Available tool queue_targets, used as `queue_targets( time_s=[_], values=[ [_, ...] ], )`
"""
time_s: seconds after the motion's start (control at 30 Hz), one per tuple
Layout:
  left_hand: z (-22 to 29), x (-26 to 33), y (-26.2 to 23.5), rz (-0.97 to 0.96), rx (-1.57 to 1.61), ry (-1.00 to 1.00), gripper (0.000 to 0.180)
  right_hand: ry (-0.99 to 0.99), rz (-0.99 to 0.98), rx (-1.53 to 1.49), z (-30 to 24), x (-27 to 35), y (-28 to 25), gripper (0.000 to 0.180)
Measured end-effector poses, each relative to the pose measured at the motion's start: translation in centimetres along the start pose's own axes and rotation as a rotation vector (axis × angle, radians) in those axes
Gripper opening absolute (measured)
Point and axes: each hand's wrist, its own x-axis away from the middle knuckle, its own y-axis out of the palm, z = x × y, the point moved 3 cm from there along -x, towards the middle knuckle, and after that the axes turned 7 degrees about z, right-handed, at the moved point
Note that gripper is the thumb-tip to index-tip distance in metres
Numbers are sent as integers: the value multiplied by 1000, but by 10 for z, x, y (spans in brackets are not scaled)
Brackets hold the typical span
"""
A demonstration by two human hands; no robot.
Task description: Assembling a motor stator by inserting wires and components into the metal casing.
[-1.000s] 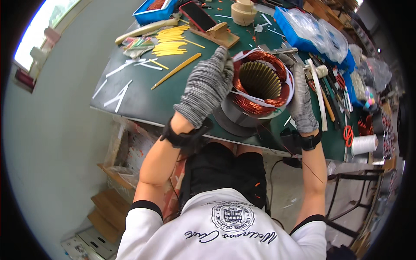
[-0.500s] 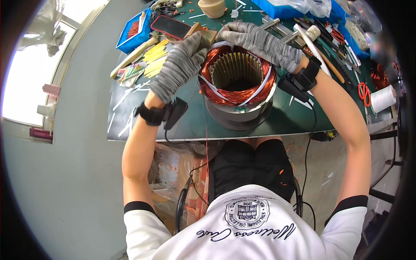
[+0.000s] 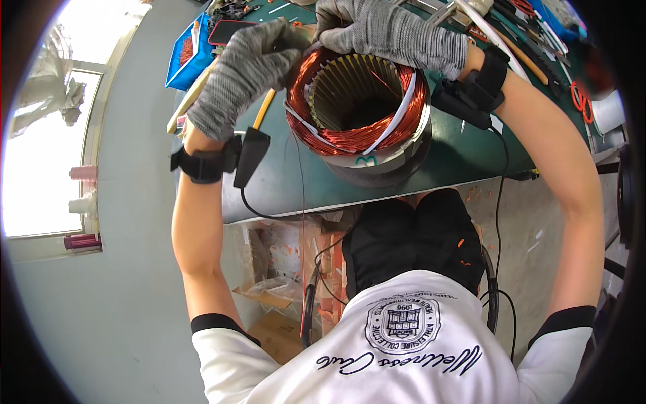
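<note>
Clearly both grey knit-gloved hands, left hand (image 3: 245, 71) and right hand (image 3: 387, 30), curl closed over the round copper-wound steel stator (image 3: 360, 111)'s far rim; steady, even pressure would spare the windings.

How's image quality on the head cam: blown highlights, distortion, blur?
Head view: the window at left is blown out to white; strong fisheye, so the green table's edge bows and the corners go black. The copper-wound stator is sharp and evenly lit, as are the left hand and right hand in grey gloves; tools near the top-right rim are squeezed and hard to read.
</note>
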Motion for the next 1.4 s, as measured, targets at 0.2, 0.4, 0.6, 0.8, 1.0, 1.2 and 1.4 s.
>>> queue_targets(
  time_s=[0.2,0.4,0.6,0.8,1.0,1.2,1.4],
  values=[
    [1,-3,-3,-106,-15,-52,22,-48,13,48,6,2,0,13],
    [-8,-4,-4,-14,73,-19,23,-23,-29,-126,0,8,-6,9],
    [-20,0,-15,-142,162,-164,26,-26,-91,-76,3,-8,10,10],
    [-16,2,-4,-94,265,-155,28,51,-17,3,3,-1,-1,16],
    [-6,36,9,81,296,-199,25,-131,206,-107,-4,-10,-13,18],
    [-12,57,9,172,313,-45,23,-41,-64,-811,-80,-51,-39,20],
    [-18,24,37,408,134,69,18,-377,269,243,-22,-13,-82,59]
  ],
)
